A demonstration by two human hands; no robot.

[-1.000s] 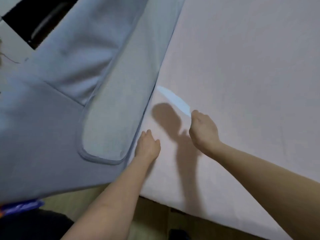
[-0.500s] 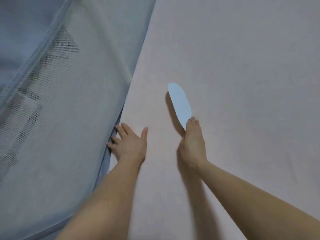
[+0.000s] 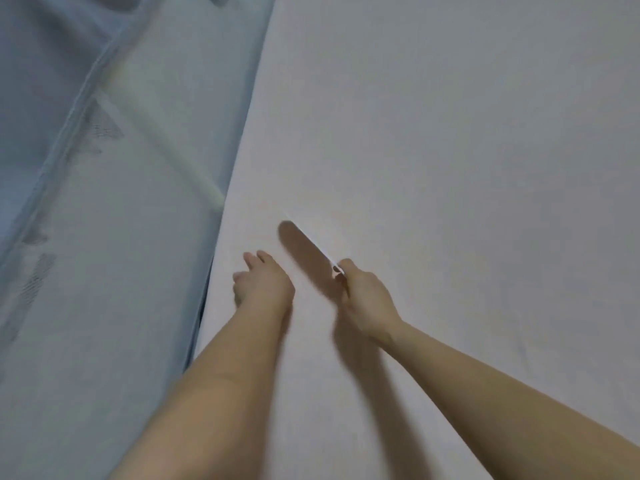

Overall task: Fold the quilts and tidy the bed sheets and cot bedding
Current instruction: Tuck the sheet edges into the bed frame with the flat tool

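Seen from above, two bare forearms reach forward over a pale pink bed sheet that lies smooth and fills the right and centre of the view. The left hand rests flat on the sheet near its left edge with fingers relaxed and slightly spread, while the right hand grips the end of a thin white flat tool, seen edge-on just above the sheet. Along the left runs the grey-blue mesh cot side, touching the mattress edge.
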